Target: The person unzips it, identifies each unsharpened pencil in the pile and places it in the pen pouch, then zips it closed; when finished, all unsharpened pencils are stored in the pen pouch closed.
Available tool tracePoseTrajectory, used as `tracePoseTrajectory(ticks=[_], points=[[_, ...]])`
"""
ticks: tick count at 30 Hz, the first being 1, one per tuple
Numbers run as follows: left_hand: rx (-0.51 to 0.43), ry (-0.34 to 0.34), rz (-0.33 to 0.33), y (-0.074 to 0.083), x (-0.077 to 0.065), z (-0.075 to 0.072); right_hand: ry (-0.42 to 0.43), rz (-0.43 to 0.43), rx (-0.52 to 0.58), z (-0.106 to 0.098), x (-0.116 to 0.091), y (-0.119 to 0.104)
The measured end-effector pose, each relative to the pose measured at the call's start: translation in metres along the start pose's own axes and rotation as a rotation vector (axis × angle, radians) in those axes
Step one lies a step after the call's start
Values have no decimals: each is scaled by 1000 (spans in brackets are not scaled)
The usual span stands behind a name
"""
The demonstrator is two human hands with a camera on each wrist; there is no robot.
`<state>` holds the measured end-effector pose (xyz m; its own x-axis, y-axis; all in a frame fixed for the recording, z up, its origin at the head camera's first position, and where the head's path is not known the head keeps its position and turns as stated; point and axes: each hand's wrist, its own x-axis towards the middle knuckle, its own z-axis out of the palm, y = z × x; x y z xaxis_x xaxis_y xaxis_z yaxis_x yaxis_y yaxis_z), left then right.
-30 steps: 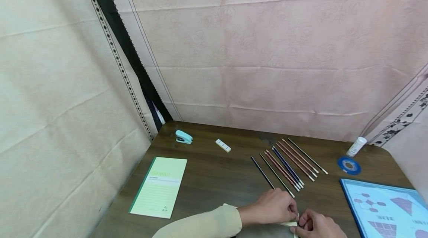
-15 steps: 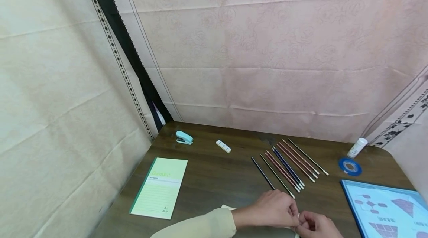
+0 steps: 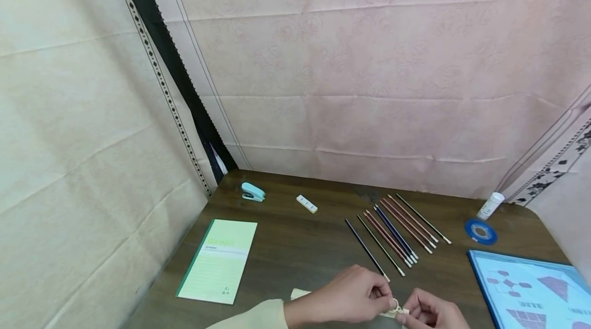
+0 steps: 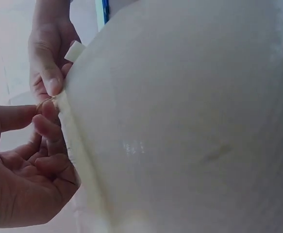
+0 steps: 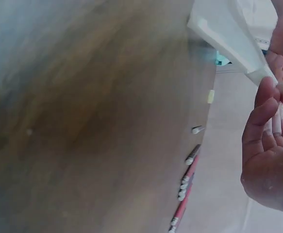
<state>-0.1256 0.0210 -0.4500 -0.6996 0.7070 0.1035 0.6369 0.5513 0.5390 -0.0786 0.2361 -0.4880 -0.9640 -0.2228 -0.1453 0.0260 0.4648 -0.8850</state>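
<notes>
A cream drawstring pouch [image 3: 299, 293] lies low in the head view, largely hidden under the left forearm and hand. My left hand [image 3: 353, 293] pinches a thin cord loop [image 3: 395, 304] at the pouch's right end between thumb and finger. Close beside it, my right hand [image 3: 431, 311] pinches the pouch's edge next to the cord. The left wrist view has the cord [image 4: 46, 101] between the left fingertips, with the pouch's pale edge [image 4: 83, 150] running down from there. In the right wrist view the flat pouch [image 5: 228, 34] stretches away from the fingertips.
Several pencils [image 3: 390, 231] lie in a slanted row beyond the hands. A green notebook [image 3: 219, 262], light-blue stapler [image 3: 253, 192] and white eraser [image 3: 307, 204] are to the left. On the right are a blue tape roll [image 3: 481, 231], white glue stick [image 3: 491, 206] and blue-framed board [image 3: 526, 288].
My left hand has shifted left and slightly down, drawing a little apart from the right hand. The cord loop now shows between them, and the leftmost pencil's white end is uncovered.
</notes>
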Motion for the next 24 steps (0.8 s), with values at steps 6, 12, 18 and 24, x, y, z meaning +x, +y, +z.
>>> tracePoseTrajectory(ticks=[6, 12, 18, 24], points=[[49, 27, -20, -3, -19, -4, -78, -182, 20, 1, -5, -5], [160, 69, -77, -7, -24, -6, -82, -215, -30, 4, -1, -7], [200, 102, -105, -14, -21, -6, -44, -256, -105, 8, 5, -7], [213, 127, -133, -22, -22, -14, -69, -248, -114, 1, 9, -6]])
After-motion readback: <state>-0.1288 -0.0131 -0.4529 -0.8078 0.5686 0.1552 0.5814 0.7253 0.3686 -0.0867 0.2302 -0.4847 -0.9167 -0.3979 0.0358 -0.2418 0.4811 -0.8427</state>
